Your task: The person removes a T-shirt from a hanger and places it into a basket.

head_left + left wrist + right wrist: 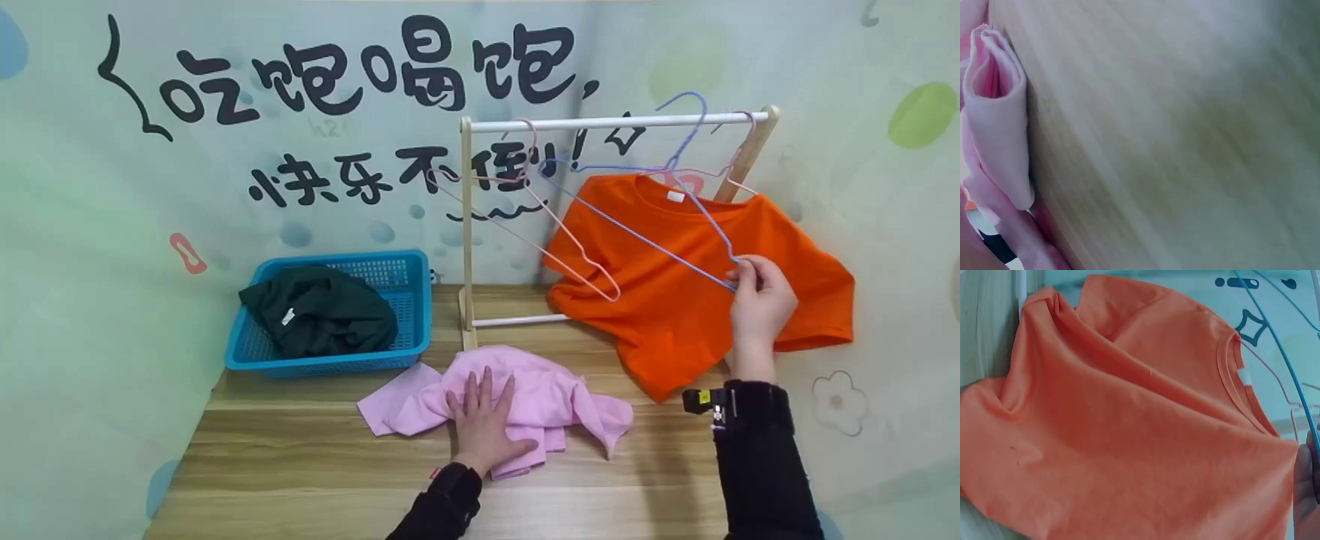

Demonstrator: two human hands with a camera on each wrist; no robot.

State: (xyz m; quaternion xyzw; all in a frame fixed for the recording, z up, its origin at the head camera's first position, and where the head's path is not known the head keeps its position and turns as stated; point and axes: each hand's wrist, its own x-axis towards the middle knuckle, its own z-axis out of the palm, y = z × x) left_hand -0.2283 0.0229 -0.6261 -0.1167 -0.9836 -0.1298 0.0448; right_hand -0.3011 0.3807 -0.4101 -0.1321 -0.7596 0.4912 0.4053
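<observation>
From my feeds I get the right hand (761, 300) pinching the lower right corner of a periwinkle-blue wire hanger (673, 160), thumb and fingers on the wire, hanger slanted. Whether its hook rests on the rail, I can't tell. I get the left hand (486, 426) lying relaxed, fingers spread, on a crumpled light-pink cloth garment (540, 382) at mid-surface. In my left wrist view a rolled fold of that pink cloth sits on the wood-grain tabletop (300, 465).

Just beside the right hand, behind the blue wire, I see a bright orange short-sleeved T-shirt (697, 300) with a white neck label (676, 196), hanging askew on a thin pink wire hanger (742, 185). That hangs near the right end of a wood-and-white clothes rack (600, 121) along the far edge. A second pink wire hanger (553, 217) hangs toward the rack's left end.

Farther out, at the far left corner, I have a blue rectangular plastic basket (330, 365) holding a bunched dark green garment (330, 315). Black lettering (427, 67) marks the pale backdrop (75, 225).
</observation>
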